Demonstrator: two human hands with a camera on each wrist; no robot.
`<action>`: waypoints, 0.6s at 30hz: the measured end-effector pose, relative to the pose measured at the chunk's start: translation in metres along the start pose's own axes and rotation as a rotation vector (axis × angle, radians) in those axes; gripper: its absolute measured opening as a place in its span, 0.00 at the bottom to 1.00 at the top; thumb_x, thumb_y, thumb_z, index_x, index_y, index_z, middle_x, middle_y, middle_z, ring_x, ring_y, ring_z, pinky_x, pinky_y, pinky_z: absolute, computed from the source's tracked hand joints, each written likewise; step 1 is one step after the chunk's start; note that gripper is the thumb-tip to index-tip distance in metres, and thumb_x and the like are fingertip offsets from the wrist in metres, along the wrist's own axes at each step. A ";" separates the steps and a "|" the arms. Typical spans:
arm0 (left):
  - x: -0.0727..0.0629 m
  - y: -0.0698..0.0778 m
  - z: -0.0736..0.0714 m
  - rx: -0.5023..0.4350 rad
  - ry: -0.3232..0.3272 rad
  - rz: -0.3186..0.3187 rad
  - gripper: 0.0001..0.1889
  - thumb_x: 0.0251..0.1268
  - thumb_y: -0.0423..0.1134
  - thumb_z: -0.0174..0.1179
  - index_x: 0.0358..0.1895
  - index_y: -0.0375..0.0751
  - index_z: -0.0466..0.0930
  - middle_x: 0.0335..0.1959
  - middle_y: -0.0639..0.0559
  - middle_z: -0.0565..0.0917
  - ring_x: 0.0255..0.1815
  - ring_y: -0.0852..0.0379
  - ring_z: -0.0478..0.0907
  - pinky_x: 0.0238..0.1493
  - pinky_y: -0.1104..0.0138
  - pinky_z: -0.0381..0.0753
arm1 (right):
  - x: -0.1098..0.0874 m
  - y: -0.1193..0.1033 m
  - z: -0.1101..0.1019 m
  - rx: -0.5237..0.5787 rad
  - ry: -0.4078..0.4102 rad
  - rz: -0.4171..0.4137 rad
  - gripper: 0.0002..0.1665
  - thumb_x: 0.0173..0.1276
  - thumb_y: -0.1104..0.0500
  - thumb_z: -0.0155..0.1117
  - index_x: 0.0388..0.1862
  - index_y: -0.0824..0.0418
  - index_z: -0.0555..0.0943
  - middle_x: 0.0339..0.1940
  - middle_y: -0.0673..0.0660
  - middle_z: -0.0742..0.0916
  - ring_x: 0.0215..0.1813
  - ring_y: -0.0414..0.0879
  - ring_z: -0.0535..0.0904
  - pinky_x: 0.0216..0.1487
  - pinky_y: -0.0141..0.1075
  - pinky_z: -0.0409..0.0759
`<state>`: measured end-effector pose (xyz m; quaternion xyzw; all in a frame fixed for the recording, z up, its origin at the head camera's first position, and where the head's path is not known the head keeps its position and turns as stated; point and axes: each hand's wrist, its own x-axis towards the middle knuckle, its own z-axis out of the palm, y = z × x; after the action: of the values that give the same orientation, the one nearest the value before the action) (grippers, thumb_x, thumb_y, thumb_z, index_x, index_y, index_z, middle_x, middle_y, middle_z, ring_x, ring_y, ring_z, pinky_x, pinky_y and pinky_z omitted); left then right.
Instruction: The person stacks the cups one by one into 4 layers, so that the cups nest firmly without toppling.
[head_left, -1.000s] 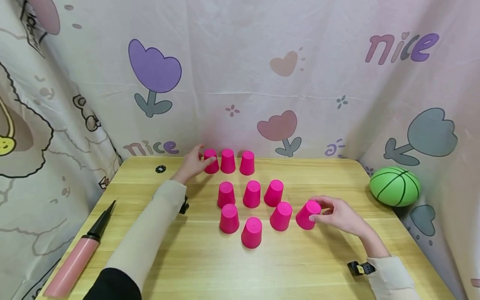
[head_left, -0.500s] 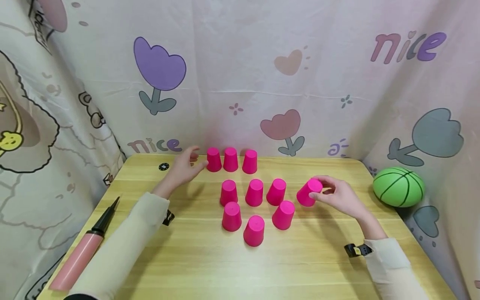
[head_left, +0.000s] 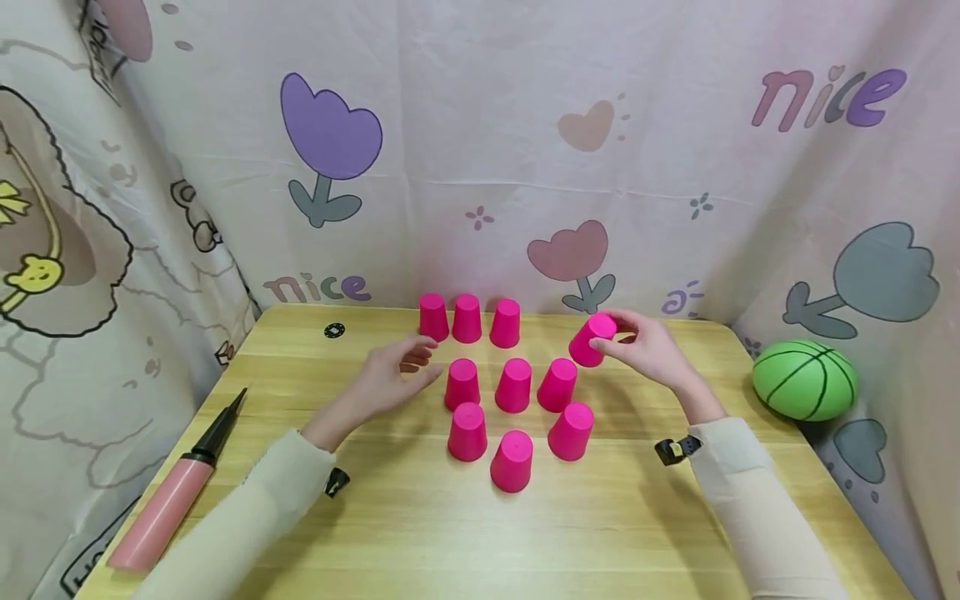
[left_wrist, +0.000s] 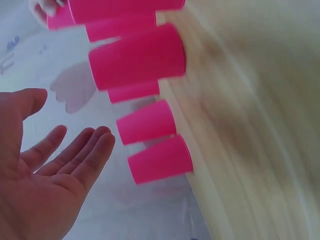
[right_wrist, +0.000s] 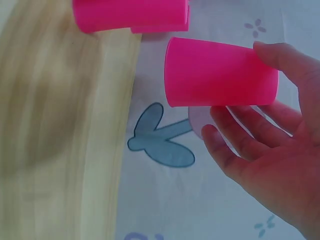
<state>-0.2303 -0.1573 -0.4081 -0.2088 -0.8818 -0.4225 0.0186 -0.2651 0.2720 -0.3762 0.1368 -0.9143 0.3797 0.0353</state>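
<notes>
Between thumb and fingers my right hand [head_left: 651, 350] grips a pink plastic cup [head_left: 591, 342], bottom up and slightly tilted, lifted off the table at the back right. The right wrist view shows the thumb on top of that cup [right_wrist: 220, 74] and the fingers under it. My left hand [head_left: 381, 385] holds nothing; its fingers are loosely extended, beside the left cup [head_left: 462, 386] of the middle row. Three upturned pink cups stand in a back row, including the middle one [head_left: 467, 319]. Three more form the middle row, and in front stand a left cup [head_left: 468, 433], a nearest cup [head_left: 512, 462] and a right cup [head_left: 571, 432].
A pink hand pump [head_left: 167, 508] with a black nozzle lies along the left edge of the wooden table [head_left: 585, 533]. A small black disc [head_left: 334, 331] lies at the back left. A green ball [head_left: 805, 380] sits at the right edge. A printed curtain [head_left: 465, 108] hangs behind.
My right hand has lifted its cup from the front row's right end and carried it back and left. My left hand has let go of the back-left cup and come nearer the middle row.
</notes>
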 end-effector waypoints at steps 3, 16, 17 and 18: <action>-0.010 0.005 0.005 0.011 -0.031 0.010 0.24 0.73 0.46 0.68 0.67 0.41 0.79 0.57 0.43 0.88 0.57 0.45 0.87 0.61 0.53 0.87 | 0.012 -0.002 0.006 0.011 -0.011 -0.013 0.31 0.70 0.49 0.75 0.68 0.58 0.80 0.57 0.61 0.89 0.54 0.57 0.85 0.50 0.39 0.85; -0.038 0.012 0.031 -0.042 -0.171 0.093 0.27 0.73 0.49 0.68 0.68 0.38 0.79 0.58 0.48 0.88 0.57 0.47 0.87 0.61 0.54 0.87 | 0.047 0.003 0.029 0.036 -0.037 -0.004 0.33 0.69 0.51 0.74 0.70 0.59 0.79 0.55 0.62 0.88 0.56 0.56 0.84 0.49 0.40 0.85; -0.039 0.012 0.032 -0.036 -0.173 0.097 0.28 0.73 0.50 0.68 0.68 0.38 0.79 0.58 0.50 0.88 0.58 0.46 0.87 0.61 0.54 0.87 | 0.049 0.003 0.030 0.037 -0.042 -0.006 0.33 0.69 0.51 0.74 0.70 0.60 0.79 0.55 0.62 0.88 0.55 0.56 0.84 0.49 0.39 0.85; -0.040 0.012 0.034 -0.032 -0.174 0.099 0.28 0.72 0.51 0.68 0.68 0.38 0.79 0.58 0.50 0.88 0.58 0.46 0.87 0.61 0.54 0.88 | 0.051 0.004 0.032 0.039 -0.046 -0.007 0.33 0.69 0.51 0.74 0.70 0.61 0.79 0.54 0.63 0.88 0.55 0.56 0.84 0.49 0.38 0.85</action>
<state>-0.1847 -0.1393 -0.4296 -0.2880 -0.8618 -0.4155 -0.0406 -0.3140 0.2409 -0.3933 0.1495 -0.9067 0.3942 0.0131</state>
